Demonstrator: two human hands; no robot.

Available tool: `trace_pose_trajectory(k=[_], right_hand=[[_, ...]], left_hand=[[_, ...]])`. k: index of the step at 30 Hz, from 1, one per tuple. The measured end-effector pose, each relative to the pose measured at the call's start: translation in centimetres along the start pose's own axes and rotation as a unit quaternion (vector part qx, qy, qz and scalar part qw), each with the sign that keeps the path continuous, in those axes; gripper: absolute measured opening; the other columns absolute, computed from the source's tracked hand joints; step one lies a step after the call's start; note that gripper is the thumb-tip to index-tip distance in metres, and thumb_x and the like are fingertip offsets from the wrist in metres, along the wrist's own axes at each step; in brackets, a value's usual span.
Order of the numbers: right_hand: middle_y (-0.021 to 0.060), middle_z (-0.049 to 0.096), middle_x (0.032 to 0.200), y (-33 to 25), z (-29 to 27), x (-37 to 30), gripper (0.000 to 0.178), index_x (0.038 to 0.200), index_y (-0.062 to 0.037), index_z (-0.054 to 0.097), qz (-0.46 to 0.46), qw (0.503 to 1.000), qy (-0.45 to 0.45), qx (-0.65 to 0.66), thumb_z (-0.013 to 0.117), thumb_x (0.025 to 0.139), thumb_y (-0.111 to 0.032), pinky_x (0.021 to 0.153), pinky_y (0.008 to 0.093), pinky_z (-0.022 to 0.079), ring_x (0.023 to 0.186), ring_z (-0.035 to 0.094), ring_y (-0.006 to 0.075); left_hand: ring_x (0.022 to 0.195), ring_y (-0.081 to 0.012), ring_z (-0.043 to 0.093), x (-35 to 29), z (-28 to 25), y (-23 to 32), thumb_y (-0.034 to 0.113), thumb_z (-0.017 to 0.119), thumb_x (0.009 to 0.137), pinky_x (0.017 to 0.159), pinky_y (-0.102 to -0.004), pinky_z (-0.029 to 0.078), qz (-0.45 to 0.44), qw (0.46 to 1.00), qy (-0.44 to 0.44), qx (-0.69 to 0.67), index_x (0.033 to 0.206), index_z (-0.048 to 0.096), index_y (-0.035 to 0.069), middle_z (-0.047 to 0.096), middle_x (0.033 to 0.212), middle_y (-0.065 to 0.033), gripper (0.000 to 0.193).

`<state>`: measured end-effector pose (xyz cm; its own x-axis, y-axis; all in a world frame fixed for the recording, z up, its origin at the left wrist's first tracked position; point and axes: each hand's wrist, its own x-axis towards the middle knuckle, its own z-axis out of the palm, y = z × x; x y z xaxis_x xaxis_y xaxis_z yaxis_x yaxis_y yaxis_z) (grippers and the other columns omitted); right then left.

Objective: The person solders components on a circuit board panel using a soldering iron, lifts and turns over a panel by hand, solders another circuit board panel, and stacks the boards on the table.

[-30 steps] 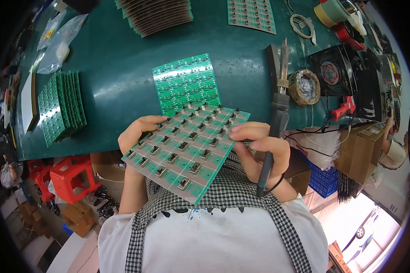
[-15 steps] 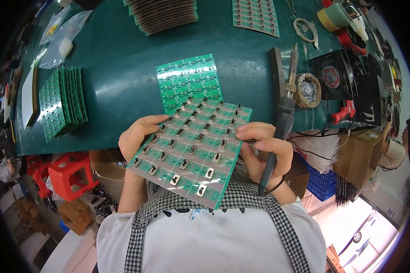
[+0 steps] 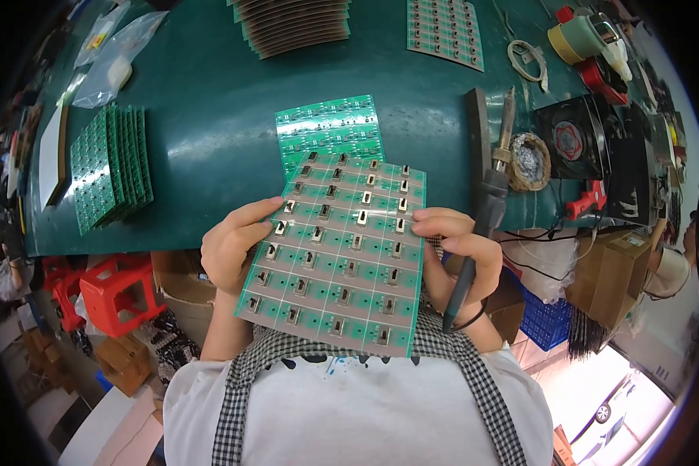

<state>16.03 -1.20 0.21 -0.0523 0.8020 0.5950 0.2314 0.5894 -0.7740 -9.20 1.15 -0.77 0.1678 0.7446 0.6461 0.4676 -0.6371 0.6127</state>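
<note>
Green circuit panel (image 3: pixel 338 252) pinched at edges: left hand (image 3: pixel 233 245) closed on left side, right hand (image 3: pixel 458 252) closed on right side plus soldering iron (image 3: pixel 474 248). Risk: hot tip near wrist; loose components sliding off tilted panel.

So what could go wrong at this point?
The circuit board is held in the air by its edges between the left hand and right hand; tilting might shed loose parts. The right hand also grips the soldering iron, whose tip could touch the board.
</note>
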Motion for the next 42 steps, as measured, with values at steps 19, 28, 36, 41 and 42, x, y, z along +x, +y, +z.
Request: trace_pose_trajectory(k=[19,28,36,41,42], right_hand=[[0.0169,0.068,0.090,0.6,0.1,-0.3,0.036,0.099,-0.0061,0.046,0.018,0.999,0.015,-0.034,0.061,0.074,0.016,0.080,0.0410,0.054,0.092,0.068,0.0350],[0.0164,0.068,0.090,0.4,0.1,0.0,0.039,0.101,-0.0064,0.047,0.015,0.999,0.021,-0.028,0.062,0.072,0.015,0.080,0.0411,0.054,0.092,0.067,0.0341],[0.0140,0.068,0.090,0.1,0.3,0.4,0.044,0.105,-0.0082,0.047,-0.003,1.000,0.009,-0.003,0.063,0.071,0.016,0.078,0.0404,0.054,0.089,0.067,0.0318],[0.0134,0.067,0.090,0.1,0.2,0.5,0.047,0.106,-0.0085,0.047,-0.002,1.000,0.011,0.000,0.064,0.069,0.016,0.078,0.0402,0.054,0.088,0.067,0.0311],[0.0133,0.067,0.090,0.1,0.2,0.5,0.047,0.106,-0.0083,0.048,-0.003,1.000,0.011,0.001,0.064,0.069,0.017,0.078,0.0402,0.054,0.088,0.067,0.0310]], left_hand=[[0.064,-0.0219,0.066,0.3,-0.4,0.9,-0.007,0.067,0.070,0.053,-0.0267,0.050,0.051,0.997,-0.003,0.055,0.086,0.056,0.005,0.070,0.094,-0.0157,0.023],[0.061,-0.0228,0.066,0.3,0.2,-0.1,-0.001,0.067,0.068,0.050,-0.0255,0.050,0.045,0.998,0.001,0.044,0.079,0.056,0.002,0.070,0.088,-0.0168,0.017],[0.067,-0.0255,0.068,0.1,0.8,-0.5,0.008,0.068,0.069,0.053,-0.0269,0.051,0.006,1.000,-0.011,0.027,0.078,0.054,0.001,0.069,0.089,-0.0181,0.018],[0.072,-0.0277,0.069,-0.2,1.0,-0.9,0.009,0.068,0.070,0.059,-0.0281,0.053,-0.022,0.999,-0.035,0.007,0.080,0.053,0.001,0.069,0.091,-0.0186,0.020],[0.075,-0.0287,0.069,-0.3,1.0,-0.9,0.009,0.068,0.069,0.061,-0.0286,0.054,-0.036,0.999,-0.040,-0.002,0.081,0.053,0.001,0.069,0.091,-0.0188,0.021]])
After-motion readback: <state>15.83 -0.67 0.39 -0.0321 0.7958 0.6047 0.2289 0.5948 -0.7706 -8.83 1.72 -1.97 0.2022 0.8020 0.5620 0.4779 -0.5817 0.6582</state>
